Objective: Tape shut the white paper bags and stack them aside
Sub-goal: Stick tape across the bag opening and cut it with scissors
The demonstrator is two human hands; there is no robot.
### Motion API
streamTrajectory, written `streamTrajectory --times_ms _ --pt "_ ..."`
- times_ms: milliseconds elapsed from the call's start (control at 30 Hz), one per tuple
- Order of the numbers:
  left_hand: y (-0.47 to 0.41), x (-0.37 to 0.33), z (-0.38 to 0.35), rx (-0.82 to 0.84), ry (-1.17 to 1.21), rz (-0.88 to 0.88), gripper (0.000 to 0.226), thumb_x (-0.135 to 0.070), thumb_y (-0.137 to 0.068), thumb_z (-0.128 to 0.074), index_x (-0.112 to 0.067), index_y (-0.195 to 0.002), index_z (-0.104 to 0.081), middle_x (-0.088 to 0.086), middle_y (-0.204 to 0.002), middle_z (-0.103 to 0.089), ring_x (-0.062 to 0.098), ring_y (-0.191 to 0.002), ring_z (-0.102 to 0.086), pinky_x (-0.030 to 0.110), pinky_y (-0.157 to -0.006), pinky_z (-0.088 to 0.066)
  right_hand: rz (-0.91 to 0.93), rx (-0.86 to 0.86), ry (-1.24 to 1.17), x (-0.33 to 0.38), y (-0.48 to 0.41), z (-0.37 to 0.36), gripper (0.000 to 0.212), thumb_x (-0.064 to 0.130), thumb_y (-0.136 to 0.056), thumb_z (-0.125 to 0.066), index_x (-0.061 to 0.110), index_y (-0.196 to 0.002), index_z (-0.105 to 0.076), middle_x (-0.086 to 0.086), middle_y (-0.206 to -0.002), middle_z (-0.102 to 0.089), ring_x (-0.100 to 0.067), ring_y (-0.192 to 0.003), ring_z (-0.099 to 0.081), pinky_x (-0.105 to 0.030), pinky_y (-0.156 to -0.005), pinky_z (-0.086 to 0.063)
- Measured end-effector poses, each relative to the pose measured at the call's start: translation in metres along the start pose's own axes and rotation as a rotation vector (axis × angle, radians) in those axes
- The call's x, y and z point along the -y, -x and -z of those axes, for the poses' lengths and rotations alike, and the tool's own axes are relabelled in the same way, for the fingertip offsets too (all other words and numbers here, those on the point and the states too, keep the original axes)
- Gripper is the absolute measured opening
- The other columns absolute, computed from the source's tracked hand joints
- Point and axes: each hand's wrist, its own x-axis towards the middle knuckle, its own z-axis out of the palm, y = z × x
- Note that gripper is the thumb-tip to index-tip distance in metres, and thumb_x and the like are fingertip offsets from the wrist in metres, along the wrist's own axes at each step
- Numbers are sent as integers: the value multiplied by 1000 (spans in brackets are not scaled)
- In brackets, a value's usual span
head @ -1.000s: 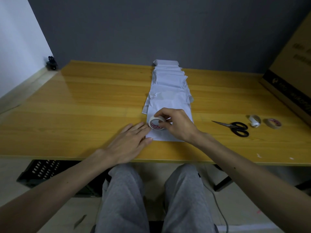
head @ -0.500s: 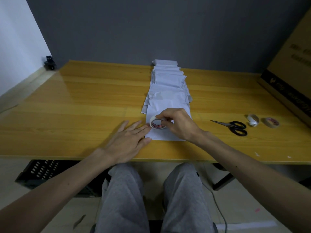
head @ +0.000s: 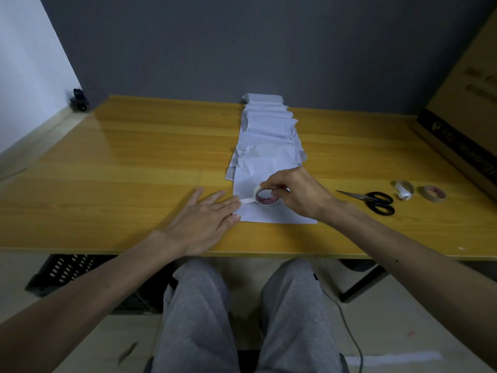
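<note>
Several white paper bags [head: 269, 135] lie overlapping in a row running from the table's back edge toward me. The nearest bag [head: 271, 214] lies flat at the front. My right hand [head: 298, 195] grips a roll of white tape [head: 265, 196] on that bag, and a short strip of tape runs from the roll to the left. My left hand [head: 204, 222] lies flat, fingers straight, pressing the tape's free end at the bag's left edge.
Black-handled scissors [head: 372, 200] lie on the wooden table [head: 134, 157] to the right of the bags, with two more tape rolls [head: 403, 189] [head: 433, 193] beyond them. A large cardboard box [head: 468, 103] stands at the far right. A black crate [head: 70, 273] sits under the table.
My right hand has drawn the tape roll a little to the right, pulling out a short strip. My left hand has stayed flat at the bag's left edge.
</note>
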Motion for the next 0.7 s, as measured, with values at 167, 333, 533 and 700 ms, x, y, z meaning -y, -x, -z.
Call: streamTrajectory --times_ms 167,333,533,700 --pt "1 -1 3 21 -6 7 62 -56 -96 0 -35 -152 -15 -23 -157 -9 3 -147 1 42 -119 8 -3 51 22 -4 5 7 30 -6 -87 -57 8 -109 -71 -8 -107 -71 -23 -96 -65 -41 -79 -52" --pt "2 -2 4 31 -11 3 53 -48 -102 -10 -35 -153 -15 -23 -157 -9 4 -147 -1 42 -119 8 -6 98 50 -5 5 14 35 -8 -87 -53 12 -109 -71 -8 -107 -71 -24 -96 -64 -44 -76 -53" --pt "0 1 3 27 -9 -2 59 -54 -98 -3 -35 -152 -15 -23 -157 -9 3 -147 -1 43 -119 9 -7 137 119 -2 6 21 38 -9 -86 -52 12 -111 -71 -6 -109 -71 -21 -98 -64 -41 -75 -54" --pt "-1 1 5 26 2 -15 55 -51 -100 -8 -35 -152 -18 -23 -157 -12 2 -146 0 42 -119 9 2 165 166 -3 4 20 44 -13 -84 -52 15 -113 -70 -5 -110 -69 -21 -100 -64 -38 -74 -54"
